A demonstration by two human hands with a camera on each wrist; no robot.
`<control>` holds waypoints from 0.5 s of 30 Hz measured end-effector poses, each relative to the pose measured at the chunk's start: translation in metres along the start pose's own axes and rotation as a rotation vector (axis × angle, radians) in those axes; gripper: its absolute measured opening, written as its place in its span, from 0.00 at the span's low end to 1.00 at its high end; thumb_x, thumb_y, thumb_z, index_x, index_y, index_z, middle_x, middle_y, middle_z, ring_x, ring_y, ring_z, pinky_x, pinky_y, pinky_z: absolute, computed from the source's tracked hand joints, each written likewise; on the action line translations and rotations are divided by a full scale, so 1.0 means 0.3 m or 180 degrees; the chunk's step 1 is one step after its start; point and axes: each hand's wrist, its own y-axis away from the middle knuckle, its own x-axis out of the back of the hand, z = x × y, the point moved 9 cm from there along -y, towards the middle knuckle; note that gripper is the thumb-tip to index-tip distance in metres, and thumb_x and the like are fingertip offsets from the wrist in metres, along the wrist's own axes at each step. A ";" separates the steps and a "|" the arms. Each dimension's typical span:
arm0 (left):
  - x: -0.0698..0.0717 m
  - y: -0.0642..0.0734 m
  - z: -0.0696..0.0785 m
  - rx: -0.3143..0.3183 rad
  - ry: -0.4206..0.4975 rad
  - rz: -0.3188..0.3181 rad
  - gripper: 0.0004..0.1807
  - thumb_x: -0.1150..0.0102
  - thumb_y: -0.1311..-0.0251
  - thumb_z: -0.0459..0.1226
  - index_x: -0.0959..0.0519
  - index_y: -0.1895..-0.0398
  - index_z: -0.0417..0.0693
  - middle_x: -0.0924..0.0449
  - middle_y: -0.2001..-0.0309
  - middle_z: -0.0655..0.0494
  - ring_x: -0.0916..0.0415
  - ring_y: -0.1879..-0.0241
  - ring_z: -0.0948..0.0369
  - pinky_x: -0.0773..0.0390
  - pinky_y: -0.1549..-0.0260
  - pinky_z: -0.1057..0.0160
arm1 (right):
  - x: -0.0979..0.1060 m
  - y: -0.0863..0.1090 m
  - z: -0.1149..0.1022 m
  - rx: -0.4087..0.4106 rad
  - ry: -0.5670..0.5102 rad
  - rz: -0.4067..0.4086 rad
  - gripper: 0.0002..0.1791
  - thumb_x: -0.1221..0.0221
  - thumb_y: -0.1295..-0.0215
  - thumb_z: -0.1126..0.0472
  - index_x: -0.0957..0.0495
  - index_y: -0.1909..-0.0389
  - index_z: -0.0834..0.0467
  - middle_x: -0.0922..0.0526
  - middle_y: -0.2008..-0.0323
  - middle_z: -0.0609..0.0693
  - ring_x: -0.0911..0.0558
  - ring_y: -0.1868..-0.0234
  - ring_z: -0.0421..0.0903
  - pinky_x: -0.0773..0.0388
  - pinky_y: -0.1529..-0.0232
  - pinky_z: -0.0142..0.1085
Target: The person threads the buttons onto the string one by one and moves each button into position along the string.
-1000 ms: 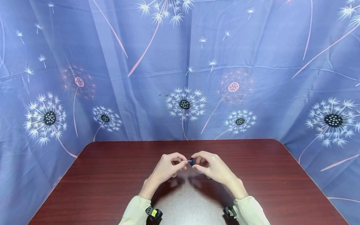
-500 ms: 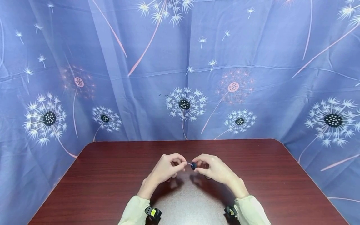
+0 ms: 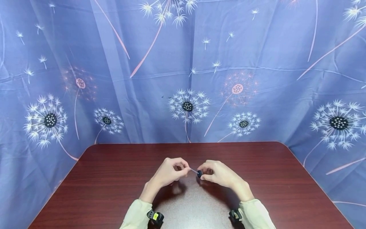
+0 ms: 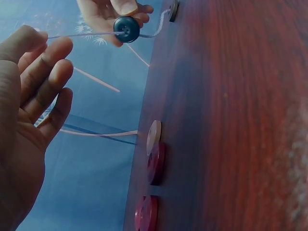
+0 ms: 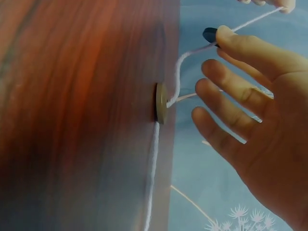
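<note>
The left hand (image 3: 169, 171) pinches a pale string (image 5: 179, 72) in a grip closed between thumb and finger; to its right, the right hand (image 3: 221, 174) holds a dark button (image 4: 126, 30) in a narrow pinch above the surface (image 3: 114, 178). The string runs through it to a brown button (image 5: 162, 103).

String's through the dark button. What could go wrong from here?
1. The left hand pinches the string by fingertips; a slip might let it back out of the dark button.
2. The right hand holds that button near its edge, so it could twist free.
3. The string continues through the brown button and out of frame; if its far end (not visible) is unsecured, buttons could slide off.
</note>
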 end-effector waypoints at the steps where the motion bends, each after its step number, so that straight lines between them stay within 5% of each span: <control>1: 0.001 0.000 0.000 -0.0009 -0.0006 0.0006 0.02 0.35 0.38 0.41 0.18 0.68 0.56 0.17 0.79 0.63 0.26 0.87 0.58 0.28 0.90 0.68 | -0.002 0.001 0.006 -0.0025 -0.0017 -0.0022 0.12 0.35 0.38 0.60 0.16 0.53 0.54 0.19 0.66 0.42 0.23 0.67 0.33 0.23 0.63 0.30; 9: 0.005 0.000 0.003 -0.0002 0.0135 0.0046 0.02 0.35 0.38 0.39 0.18 0.68 0.55 0.17 0.79 0.61 0.28 0.89 0.54 0.30 0.93 0.67 | -0.012 0.008 0.031 -0.0086 0.0088 -0.0162 0.10 0.32 0.41 0.59 0.14 0.58 0.49 0.19 0.64 0.41 0.22 0.62 0.38 0.24 0.60 0.33; 15: 0.001 0.000 0.011 -0.0089 0.0077 0.0050 0.04 0.34 0.40 0.37 0.17 0.68 0.47 0.16 0.79 0.58 0.27 0.87 0.64 0.30 0.89 0.69 | -0.010 0.018 0.040 -0.0071 0.0311 -0.0204 0.11 0.29 0.46 0.59 0.14 0.61 0.49 0.18 0.64 0.43 0.23 0.59 0.44 0.27 0.55 0.37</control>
